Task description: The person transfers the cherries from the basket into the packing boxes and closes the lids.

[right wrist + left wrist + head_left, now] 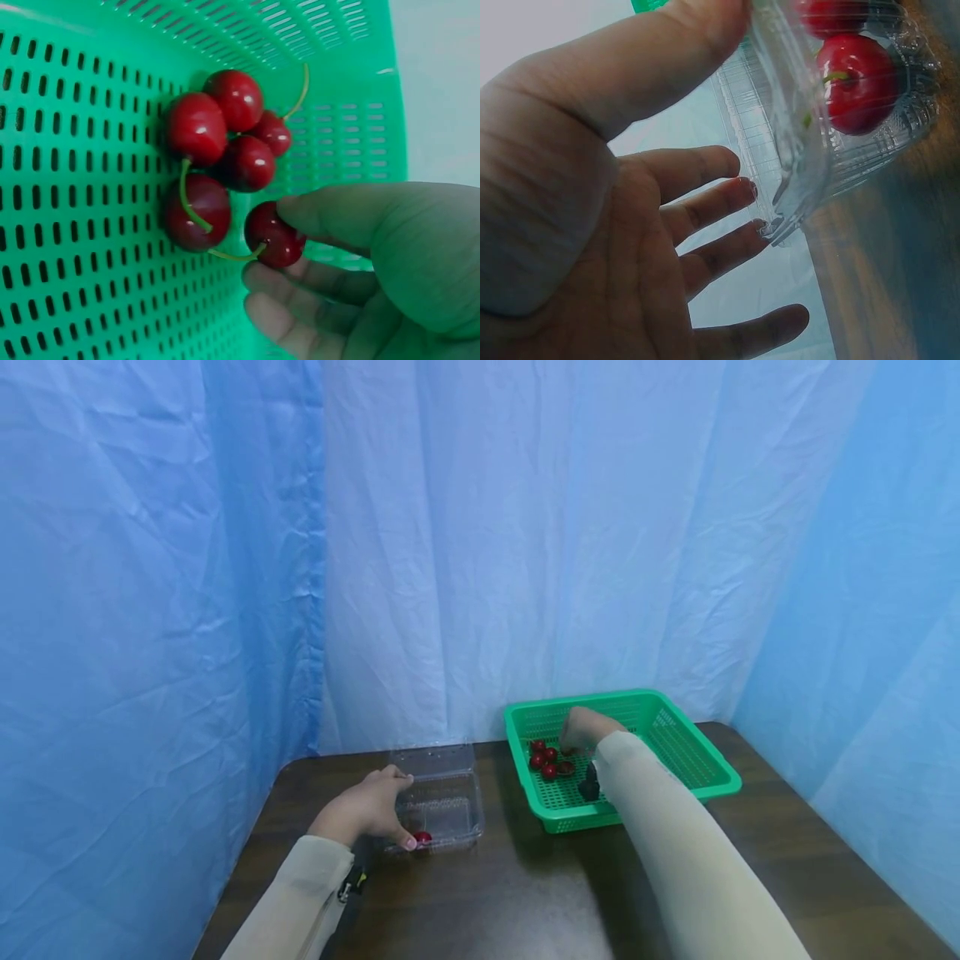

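My left hand (367, 806) spans the left side of a clear plastic clamshell box (444, 814), its lid raised at the back. The thumb touches the near rim, and the other fingers, fairly straight, reach the box's edge. Two red cherries (857, 84) show inside through the plastic in the left wrist view. Over to the right, my right hand (588, 729) reaches into a green plastic basket (570, 821). Between thumb and fingers it pinches a dark red cherry (275, 236) with a green stem. Several other cherries (196, 129) lie clustered beside it on the basket's slotted surface.
The box and basket stand apart on a dark wooden table (495, 893), with the basket toward the back right. Pale blue curtains (525, 543) hang behind the table and along both sides.
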Demonstrator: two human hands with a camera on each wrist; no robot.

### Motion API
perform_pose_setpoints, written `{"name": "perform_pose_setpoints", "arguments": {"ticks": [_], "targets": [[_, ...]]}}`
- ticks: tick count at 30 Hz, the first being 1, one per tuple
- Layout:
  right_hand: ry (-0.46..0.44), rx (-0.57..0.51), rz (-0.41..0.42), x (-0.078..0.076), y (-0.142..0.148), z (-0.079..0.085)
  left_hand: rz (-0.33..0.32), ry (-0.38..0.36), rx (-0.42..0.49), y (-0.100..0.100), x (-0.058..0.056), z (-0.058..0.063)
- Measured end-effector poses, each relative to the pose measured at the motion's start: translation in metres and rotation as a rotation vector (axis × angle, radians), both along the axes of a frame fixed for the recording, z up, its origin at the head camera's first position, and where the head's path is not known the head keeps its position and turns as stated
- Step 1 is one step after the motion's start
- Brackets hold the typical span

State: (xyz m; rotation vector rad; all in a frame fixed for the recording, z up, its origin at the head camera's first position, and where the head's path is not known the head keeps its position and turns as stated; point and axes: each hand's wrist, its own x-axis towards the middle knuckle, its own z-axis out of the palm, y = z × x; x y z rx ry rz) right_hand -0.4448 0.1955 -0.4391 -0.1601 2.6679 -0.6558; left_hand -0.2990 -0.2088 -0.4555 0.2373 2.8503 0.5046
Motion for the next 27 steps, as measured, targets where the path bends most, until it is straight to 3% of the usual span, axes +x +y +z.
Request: {"name": "perform_pose_setpoints", "arguments": {"ticks": [10,15,27], "targets": [[0.035,-0.053,0.097,0.004,-0.006,0.02,-0.001,-0.012,0.006,0.0,0.001,0.003],[0.06,-0.138,0.106,0.008,-0.013,0.031,-0.014,-0.012,0.007,0.0,0.001,0.004],[0.207,-0.181,0.106,0.024,-0.037,0.064,-0.008,-0.01,0.011,0.0,0.001,0.002]]}}
